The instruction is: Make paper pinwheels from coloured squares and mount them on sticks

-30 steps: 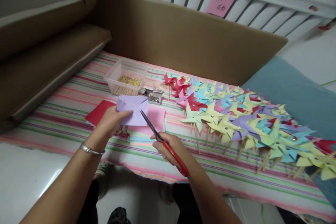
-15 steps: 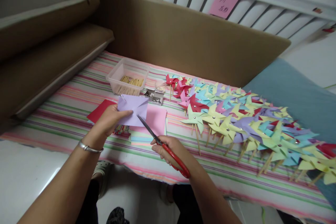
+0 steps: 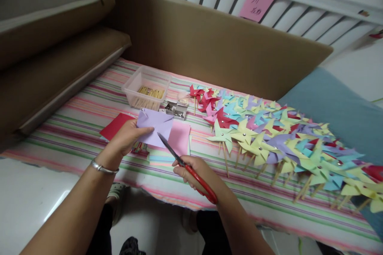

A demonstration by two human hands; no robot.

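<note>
My left hand [image 3: 129, 134] pinches a square of purple paper [image 3: 158, 121] by its left side, thumb on top. Cuts run in from the paper's upper corners. In my right hand [image 3: 194, 171] is a pair of red-handled scissors [image 3: 201, 185]. The blades point up and left and look closed, their tip at the paper's lower edge area; whether it touches is unclear. Below the purple square lie a pink sheet [image 3: 181, 137] and a stack of coloured paper [image 3: 164, 157]. A red sheet [image 3: 115, 126] lies left, partly behind my left hand.
A clear plastic box [image 3: 131, 89] holds short wooden sticks [image 3: 151, 92]. Beside it is a small tray of metal fasteners [image 3: 176, 110]. Many paper pinwheels [image 3: 259, 147] on sticks fill the right side of the striped cloth [image 3: 80, 143]. A brown board [image 3: 209, 40] stands behind.
The purple paper has shifted slightly right and turned a little in my left hand. My right hand and the scissors have hardly moved.
</note>
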